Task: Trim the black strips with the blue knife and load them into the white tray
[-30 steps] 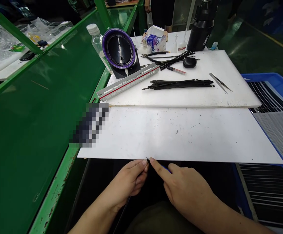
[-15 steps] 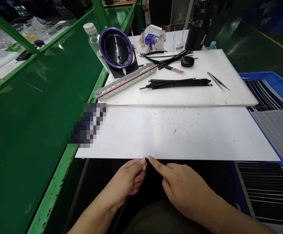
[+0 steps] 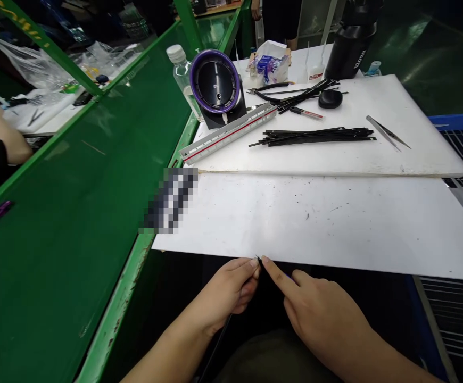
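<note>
My left hand (image 3: 237,284) is closed on a thin black strip (image 3: 220,340), its thumb and index finger pinching the strip's tip near the front edge of the white table (image 3: 235,213). The strip hangs down below that hand. My right hand (image 3: 315,303) points its index finger at the tip, and the fingertip touches or nearly touches it. The other fingers of that hand are curled, and whether they hold anything is hidden. On the white foam board (image 3: 407,117) lie a bundle of black strips (image 3: 319,136) and tweezers (image 3: 387,133).
A purple-rimmed fan (image 3: 216,82), a clear bottle (image 3: 183,74), a scale ruler (image 3: 229,133), pliers (image 3: 269,94), a marker (image 3: 306,113) and a black bottle (image 3: 351,48) stand or lie farther back. The green partition (image 3: 96,159) runs along the left. Another person's arm (image 3: 3,127) shows beyond it.
The view has turned left, so everything appears farther right. Another person's arm has come into view at the left. Both hands keep nearly the same pose at the strip's tip.
</note>
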`<state>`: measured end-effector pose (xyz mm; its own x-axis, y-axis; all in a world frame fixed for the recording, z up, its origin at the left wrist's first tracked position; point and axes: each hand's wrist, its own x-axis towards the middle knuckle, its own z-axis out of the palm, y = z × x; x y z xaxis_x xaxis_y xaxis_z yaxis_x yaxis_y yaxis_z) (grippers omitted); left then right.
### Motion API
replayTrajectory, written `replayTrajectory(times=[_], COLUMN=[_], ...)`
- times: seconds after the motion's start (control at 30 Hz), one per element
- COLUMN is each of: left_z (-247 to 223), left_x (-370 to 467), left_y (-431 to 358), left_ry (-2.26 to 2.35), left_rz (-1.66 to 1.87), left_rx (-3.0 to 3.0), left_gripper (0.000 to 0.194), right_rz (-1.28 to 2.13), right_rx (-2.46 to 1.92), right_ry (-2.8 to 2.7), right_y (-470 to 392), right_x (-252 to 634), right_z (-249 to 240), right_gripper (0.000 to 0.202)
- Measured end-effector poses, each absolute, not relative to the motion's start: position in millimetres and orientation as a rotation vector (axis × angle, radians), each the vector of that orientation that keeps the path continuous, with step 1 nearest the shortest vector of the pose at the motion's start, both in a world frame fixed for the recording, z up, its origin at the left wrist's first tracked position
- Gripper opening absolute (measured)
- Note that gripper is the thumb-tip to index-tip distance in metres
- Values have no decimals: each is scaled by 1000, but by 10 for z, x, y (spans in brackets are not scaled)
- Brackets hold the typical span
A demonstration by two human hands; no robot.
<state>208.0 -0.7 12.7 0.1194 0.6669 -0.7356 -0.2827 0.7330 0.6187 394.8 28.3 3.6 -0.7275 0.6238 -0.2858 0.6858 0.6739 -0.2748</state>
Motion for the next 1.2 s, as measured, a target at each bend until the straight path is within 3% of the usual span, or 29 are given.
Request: replayTrajectory(times=[0.17, 0.27, 0.57, 0.83, 1.2], left_z=[129, 132, 90, 68, 190], left_x=[2088, 2096, 2080, 2066, 2043], left_y=[-24, -28, -45, -35, -154], left_ry=[1273, 1274, 1237, 1208, 1121], left_rz=[732, 734, 746, 750, 800], left_rx=[377, 372, 346, 357, 342], left_gripper=[27, 27, 27, 26, 23], right_rz=[-995, -1090, -1105, -671, -1100], right_rx=[1114, 1139, 1108, 1101, 1327], right_ry=[2644, 2602, 2646, 2809, 2765], right_y=[291, 291, 288, 218, 271], right_x=[3985, 3988, 4010, 3986, 4214], right_z=[7, 16, -29, -125, 6], right_gripper=[66, 65, 65, 71, 65])
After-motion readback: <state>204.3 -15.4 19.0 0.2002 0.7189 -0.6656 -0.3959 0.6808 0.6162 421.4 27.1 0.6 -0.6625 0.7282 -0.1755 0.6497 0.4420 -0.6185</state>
